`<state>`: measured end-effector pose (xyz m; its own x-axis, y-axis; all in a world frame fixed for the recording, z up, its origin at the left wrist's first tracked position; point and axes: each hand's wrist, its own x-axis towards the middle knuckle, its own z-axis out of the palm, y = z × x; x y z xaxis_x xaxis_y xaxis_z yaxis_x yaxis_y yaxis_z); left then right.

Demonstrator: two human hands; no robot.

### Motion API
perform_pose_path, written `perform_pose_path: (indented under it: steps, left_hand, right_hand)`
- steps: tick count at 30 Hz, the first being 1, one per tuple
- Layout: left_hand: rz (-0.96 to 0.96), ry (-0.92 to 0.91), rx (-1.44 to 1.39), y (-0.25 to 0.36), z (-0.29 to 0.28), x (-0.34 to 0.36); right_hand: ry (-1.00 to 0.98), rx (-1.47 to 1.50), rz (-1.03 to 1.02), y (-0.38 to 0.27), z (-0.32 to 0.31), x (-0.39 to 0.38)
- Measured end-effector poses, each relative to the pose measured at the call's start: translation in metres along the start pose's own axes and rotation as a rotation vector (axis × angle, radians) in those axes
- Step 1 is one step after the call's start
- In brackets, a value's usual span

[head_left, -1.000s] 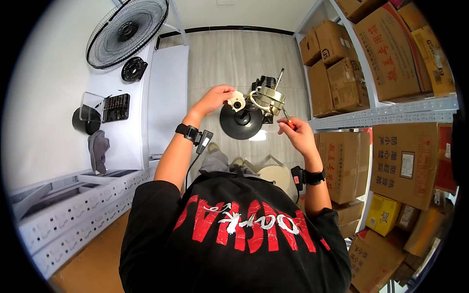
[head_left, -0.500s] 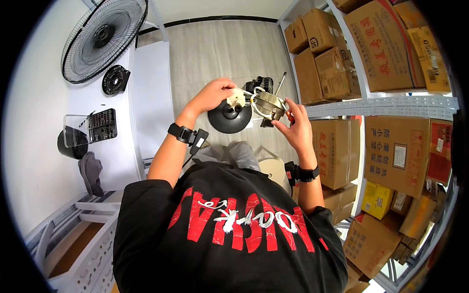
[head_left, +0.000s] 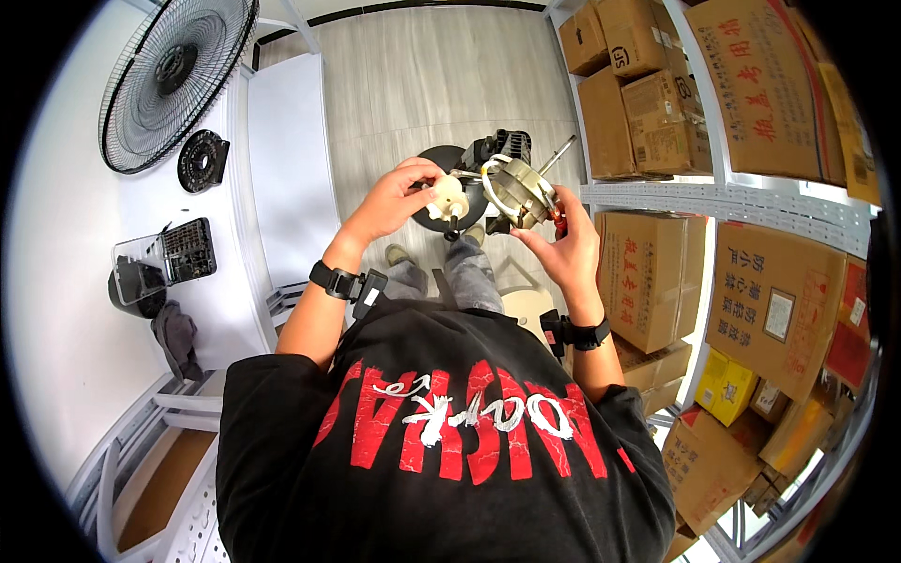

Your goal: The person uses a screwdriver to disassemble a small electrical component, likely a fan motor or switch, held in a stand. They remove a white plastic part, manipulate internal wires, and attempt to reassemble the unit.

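Observation:
My left hand [head_left: 392, 205] is closed on a cream plastic gearbox-like part [head_left: 449, 197], thumb and fingers at its edge, with a small dark knob below it. In my right hand [head_left: 571, 246] is a round metal fan motor [head_left: 527, 192], held by its right side, its shaft [head_left: 560, 154] pointing up and right. White wires loop over the motor's left side. A small red piece [head_left: 560, 225] shows between the motor and my right palm; its kind is hidden. Behind the parts are a black slotted housing [head_left: 510, 144] and a round black base [head_left: 435, 159], partly covered.
On the left white table [head_left: 239, 310] are a fan grille [head_left: 141, 113], a black ring-shaped part [head_left: 202, 160], a compartment box [head_left: 190, 250] and a grey cloth [head_left: 175, 338]. Metal shelving [head_left: 657, 195] with cardboard boxes [head_left: 648, 277] lines the right. A beige stool [head_left: 531, 310] stands near my legs.
The view has shifted. The motor is turned slightly and the cream part hangs lower relative to the base, which now lies further behind my hands. Both hands keep their hold.

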<state>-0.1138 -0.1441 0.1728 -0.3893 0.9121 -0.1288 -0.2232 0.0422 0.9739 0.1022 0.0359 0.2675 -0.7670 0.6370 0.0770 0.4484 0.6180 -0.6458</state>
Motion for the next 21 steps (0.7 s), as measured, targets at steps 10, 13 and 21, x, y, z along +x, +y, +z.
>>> perform_pose_path:
  steps: [10,13,21]
  left_hand:
    - [-0.001,0.065,-0.064,0.007,0.022,0.007]
    - [-0.086,0.108,-0.201,0.015,0.032,0.010]
    - [-0.140,0.135,-0.359,0.018,0.033,0.024]
  right_hand:
    - [0.073,-0.052,0.033,-0.001,-0.002,0.011]
    - [0.092,-0.045,0.004,0.004,-0.004,0.014]
    - [0.064,-0.063,-0.017,0.007,-0.011,0.020]
